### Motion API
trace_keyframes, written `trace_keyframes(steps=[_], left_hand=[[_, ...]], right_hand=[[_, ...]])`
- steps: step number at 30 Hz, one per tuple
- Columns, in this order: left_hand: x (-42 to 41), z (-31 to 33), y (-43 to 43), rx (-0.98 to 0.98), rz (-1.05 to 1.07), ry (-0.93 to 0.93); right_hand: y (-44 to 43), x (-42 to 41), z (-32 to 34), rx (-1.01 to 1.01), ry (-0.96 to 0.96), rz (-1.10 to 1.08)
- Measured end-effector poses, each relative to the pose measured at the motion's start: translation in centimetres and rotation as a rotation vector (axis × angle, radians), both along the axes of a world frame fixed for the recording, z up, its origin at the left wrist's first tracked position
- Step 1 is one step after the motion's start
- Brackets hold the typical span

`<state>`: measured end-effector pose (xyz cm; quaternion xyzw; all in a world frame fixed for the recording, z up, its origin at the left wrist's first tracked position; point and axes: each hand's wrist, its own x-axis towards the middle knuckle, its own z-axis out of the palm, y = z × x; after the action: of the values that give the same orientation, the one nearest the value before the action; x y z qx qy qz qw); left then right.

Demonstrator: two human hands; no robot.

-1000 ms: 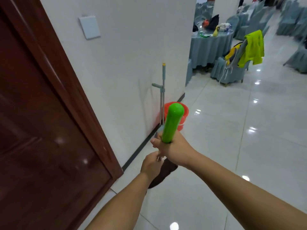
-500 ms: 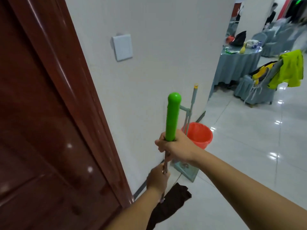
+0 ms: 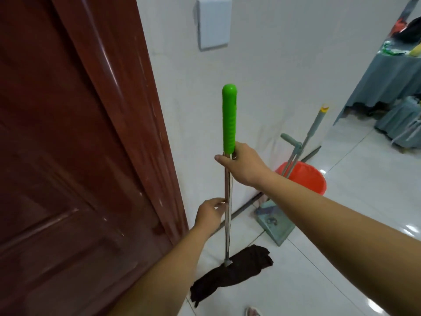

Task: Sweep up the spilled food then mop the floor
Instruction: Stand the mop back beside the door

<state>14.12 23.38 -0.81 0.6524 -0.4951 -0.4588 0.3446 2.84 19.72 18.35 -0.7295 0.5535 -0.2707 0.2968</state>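
The mop (image 3: 228, 201) stands nearly upright by the white wall, a metal pole with a bright green grip (image 3: 229, 117) on top. Its dark cloth head (image 3: 230, 273) lies on the white tiled floor. My right hand (image 3: 245, 166) holds the pole just below the green grip, thumb stretched out to the left. My left hand (image 3: 210, 213) is lower down, fingers pinched lightly on the pole's left side. No spilled food is visible.
A dark wooden door (image 3: 68, 156) fills the left. Beside the wall stand a teal dustpan (image 3: 274, 225), a grey broom handle (image 3: 313, 127) and a red bucket (image 3: 306, 177). A cloth-covered table (image 3: 387, 83) is at the far right. A switch plate (image 3: 214, 23) is on the wall.
I have come closer to the door and wall. The mop now stands more upright. My right hand slid down off the green grip onto the metal pole, and both grips loosened.
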Motion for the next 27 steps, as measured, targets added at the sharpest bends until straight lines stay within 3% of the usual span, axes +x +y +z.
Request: trace_keyframes(steps=[5, 14, 19, 27], left_hand=[[-0.5, 1.4, -2.7, 0.009, 0.035, 0.007], [0.3, 2.9, -6.7, -0.137, 0.149, -0.177], [1.3, 2.6, -7.3, -0.126, 0.193, -0.228], [2.8, 0.7, -8.7, 0.046, 0.186, -0.009]], right_hand=[[-3.3, 0.9, 0.0, 0.055, -0.039, 0.096], [-9.8, 3.4, 2.0, 0.12, -0.126, 0.218], [-10.8, 4.8, 1.4, 0.106, -0.128, 0.232], [-11.6, 5.2, -1.4, 0.145, -0.149, 0.093]])
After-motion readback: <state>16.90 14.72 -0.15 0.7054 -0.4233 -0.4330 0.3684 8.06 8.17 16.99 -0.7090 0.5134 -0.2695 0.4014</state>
